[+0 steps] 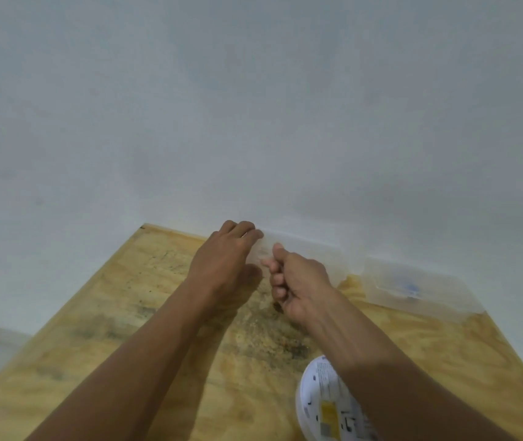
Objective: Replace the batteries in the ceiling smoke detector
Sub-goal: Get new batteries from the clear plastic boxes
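- Nearest, by the near edge of the plywood board (444, 361) and right of its middle, lies the smoke detector (323, 405), a round white unit with its labelled back facing up. The right forearm crosses over part of it, so I cannot tell whether its battery bay is open or filled.
- Neither hand touches the detector; it sits well apart from both, so it should be left square and stable where it is until the cells are in hand.
- Farther in, the right hand (298, 281) is curled into a loose fist with the thumb up, at the near wall of a clear plastic container (311, 253). Whether it pinches anything is not visible.
- The left hand (225, 259) is spread, fingers draped over the container's left end at the board's far edge, against the wall.
- The step looks like opening or steadying this container, probably to get batteries; its contents are too faint to make out.
- To do it well: hold the box down with the left hand, lift with the right slowly, as thin clear plastic flexes and can spring.
- A second clear container (419, 288) with something blue inside sits toward the far right corner.
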Tool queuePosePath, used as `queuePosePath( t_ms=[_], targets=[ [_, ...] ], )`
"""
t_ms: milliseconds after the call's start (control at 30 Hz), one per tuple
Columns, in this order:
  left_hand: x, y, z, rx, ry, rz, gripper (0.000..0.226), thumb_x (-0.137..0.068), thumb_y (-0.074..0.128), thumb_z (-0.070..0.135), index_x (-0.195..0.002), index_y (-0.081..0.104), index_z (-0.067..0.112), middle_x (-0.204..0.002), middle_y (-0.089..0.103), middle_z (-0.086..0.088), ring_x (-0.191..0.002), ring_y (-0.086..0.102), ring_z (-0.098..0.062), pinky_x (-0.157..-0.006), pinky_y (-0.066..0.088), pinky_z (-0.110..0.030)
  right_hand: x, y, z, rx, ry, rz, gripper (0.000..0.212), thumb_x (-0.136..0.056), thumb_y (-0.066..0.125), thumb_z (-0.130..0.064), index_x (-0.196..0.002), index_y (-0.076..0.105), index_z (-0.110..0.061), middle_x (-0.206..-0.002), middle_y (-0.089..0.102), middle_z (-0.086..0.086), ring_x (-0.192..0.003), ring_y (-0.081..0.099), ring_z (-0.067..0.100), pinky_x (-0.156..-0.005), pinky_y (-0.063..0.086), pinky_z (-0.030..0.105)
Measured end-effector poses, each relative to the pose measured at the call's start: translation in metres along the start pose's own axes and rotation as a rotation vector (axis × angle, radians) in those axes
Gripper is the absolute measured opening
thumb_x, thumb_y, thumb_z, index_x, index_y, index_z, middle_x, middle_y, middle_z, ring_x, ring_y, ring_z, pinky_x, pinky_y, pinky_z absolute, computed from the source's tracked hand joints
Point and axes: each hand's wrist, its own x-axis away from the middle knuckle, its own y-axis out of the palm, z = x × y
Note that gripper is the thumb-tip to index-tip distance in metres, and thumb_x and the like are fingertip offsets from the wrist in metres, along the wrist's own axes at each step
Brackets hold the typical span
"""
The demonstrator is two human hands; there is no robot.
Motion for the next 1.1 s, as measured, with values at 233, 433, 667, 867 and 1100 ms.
queuePosePath(
  t_ms=[233,433,667,867,1100],
  targets=[
    [0.004,0.001,0.005,0.045,0.001,0.021,0.100,-0.082,0.076,0.018,-0.158,0.011,0.024,-0.156,0.034,-0.009,-0.126,0.051,-0.030,-0.094,0.047,-0.038,-0.010,-0.019,-0.050,0.370,-0.135,-0.149,0.017,-0.085,0.074,-0.014,-0.096,0.074,-0.001,-0.072,0.067,0.004,-0.049,0.051,0.010,-0.042,0.040,0.021],
    [0.003,0.000,0.005,-0.017,-0.034,0.017,0.111,-0.084,0.078,0.026,-0.160,-0.003,0.029,-0.164,0.017,-0.009,-0.137,0.042,-0.030,-0.096,0.047,-0.038,-0.018,-0.031,-0.059,1.185,-0.527,-0.089,0.029,-0.095,0.052,-0.011,-0.117,0.072,-0.013,-0.121,0.070,0.003,-0.107,0.066,0.020,-0.087,0.048,0.025],
    [0.002,0.006,0.003,-0.090,-0.044,0.016,0.110,-0.089,0.074,0.034,-0.160,-0.010,0.028,-0.161,0.026,-0.007,-0.138,0.041,-0.028,-0.102,0.044,-0.038,-0.035,-0.028,-0.023,1.393,-0.693,-0.124,0.049,-0.105,0.027,-0.042,-0.071,0.051,-0.016,-0.073,0.057,0.002,-0.072,0.058,0.023,-0.066,0.045,0.036],
    [0.000,0.006,0.005,-0.087,-0.065,-0.017,0.115,-0.088,0.073,0.038,-0.158,-0.017,0.028,-0.155,0.032,-0.006,-0.128,0.044,-0.027,-0.095,0.042,-0.036,-0.033,-0.028,-0.013,1.482,-0.809,-0.104,0.058,-0.103,0.012,-0.054,-0.070,0.048,-0.021,-0.076,0.056,0.001,-0.071,0.056,0.020,-0.066,0.042,0.036],
    [-0.001,0.006,0.003,-0.112,-0.078,-0.020,0.117,-0.087,0.073,0.043,-0.157,-0.019,0.030,-0.155,0.035,-0.007,-0.132,0.044,-0.027,-0.099,0.043,-0.038,-0.042,-0.027,-0.011,1.542,-0.773,-0.080,0.077,-0.096,0.003,-0.067,-0.078,0.061,-0.018,-0.075,0.063,0.003,-0.068,0.060,0.022,-0.071,0.051,0.040]
  ],
)
